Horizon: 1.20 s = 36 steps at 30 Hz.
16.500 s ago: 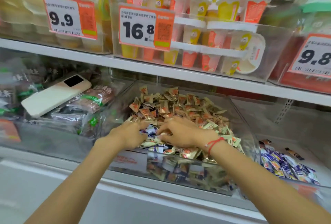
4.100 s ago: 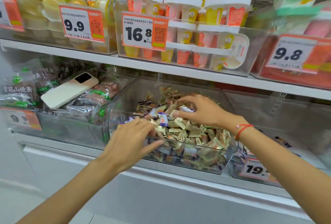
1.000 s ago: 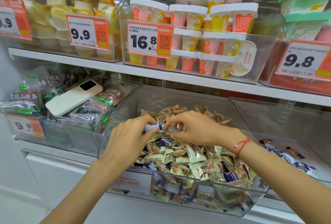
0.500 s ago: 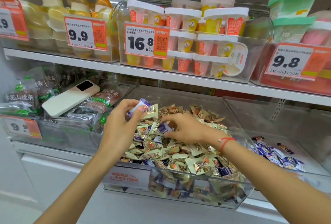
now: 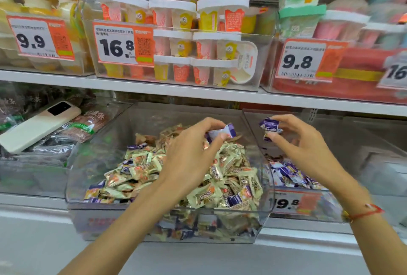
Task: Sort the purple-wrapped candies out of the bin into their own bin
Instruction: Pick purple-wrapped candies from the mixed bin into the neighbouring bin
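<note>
A clear bin (image 5: 72,195) on the lower shelf holds a heap of gold and cream wrapped candies (image 5: 222,164) with a few purple ones mixed in. To its right stands a second clear bin (image 5: 374,142) with several purple-wrapped candies (image 5: 288,173) on its floor. My left hand (image 5: 191,155) hovers over the heap and pinches a purple-and-white candy (image 5: 222,131) at its fingertips. My right hand (image 5: 306,142) is over the right bin and pinches another purple candy (image 5: 269,126) between thumb and fingers.
A white phone (image 5: 37,127) lies on dark snack packs in the bin at the left. A white shelf board (image 5: 198,93) runs just above the bins, carrying jelly cups (image 5: 198,39) and price tags. A 19.8 tag (image 5: 295,203) fronts the right bin.
My right hand has swung from the mixed heap over to the right bin with a purple candy. My left hand has moved right over the heap with its candy. The view has shifted right.
</note>
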Available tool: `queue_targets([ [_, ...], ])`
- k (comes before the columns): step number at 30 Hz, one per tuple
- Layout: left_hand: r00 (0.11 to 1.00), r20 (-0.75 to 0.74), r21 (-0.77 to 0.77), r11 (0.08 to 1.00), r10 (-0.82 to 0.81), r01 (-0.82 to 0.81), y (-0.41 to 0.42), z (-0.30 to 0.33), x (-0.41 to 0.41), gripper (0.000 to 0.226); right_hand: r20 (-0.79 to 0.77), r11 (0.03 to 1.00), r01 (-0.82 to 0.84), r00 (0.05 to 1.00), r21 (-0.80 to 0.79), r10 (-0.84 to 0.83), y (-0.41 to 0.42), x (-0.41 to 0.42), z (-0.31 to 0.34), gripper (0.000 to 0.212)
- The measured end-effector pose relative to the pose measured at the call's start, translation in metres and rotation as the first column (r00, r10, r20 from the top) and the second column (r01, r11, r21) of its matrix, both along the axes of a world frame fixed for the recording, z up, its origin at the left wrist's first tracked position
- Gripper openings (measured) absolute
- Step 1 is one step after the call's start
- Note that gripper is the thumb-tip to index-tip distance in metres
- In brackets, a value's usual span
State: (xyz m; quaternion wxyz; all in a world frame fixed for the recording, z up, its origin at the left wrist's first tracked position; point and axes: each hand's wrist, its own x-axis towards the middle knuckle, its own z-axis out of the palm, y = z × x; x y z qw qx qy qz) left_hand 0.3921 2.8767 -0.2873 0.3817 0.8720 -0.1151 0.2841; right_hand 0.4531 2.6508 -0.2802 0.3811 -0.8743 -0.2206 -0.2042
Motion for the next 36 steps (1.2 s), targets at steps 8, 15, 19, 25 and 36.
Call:
queue_targets([
  [8, 0.994, -0.086, 0.53, 0.841, -0.075, 0.109, -0.112, 0.002, 0.074, 0.028, 0.028, 0.902, 0.333, 0.94, -0.274, -0.339, -0.067, 0.011, -0.022, 0.03],
  [15, 0.998, 0.054, 0.437, 0.9, -0.035, 0.008, -0.078, 0.001, 0.05, 0.029, -0.009, 0.944, 0.199, 0.978, -0.263, -0.209, -0.052, 0.008, -0.024, 0.027],
  [19, 0.967, 0.233, 0.467, 0.86, 0.105, -0.206, -0.003, 0.002, 0.01, 0.02, 0.114, 0.978, 0.049, 0.993, -0.204, -0.026, -0.007, -0.01, -0.02, 0.022],
  [25, 0.79, 0.261, 0.404, 0.68, 0.555, -0.612, 0.128, -0.019, -0.024, 0.031, 0.123, 0.943, -0.184, 0.967, -0.277, 0.225, 0.081, -0.027, -0.001, 0.019],
  [36, 0.73, -0.051, 0.194, 0.724, 0.681, -0.662, 0.156, -0.042, -0.037, 0.035, -0.2, 0.589, -0.375, 0.919, -0.716, 0.341, 0.284, 0.081, -0.035, 0.037],
])
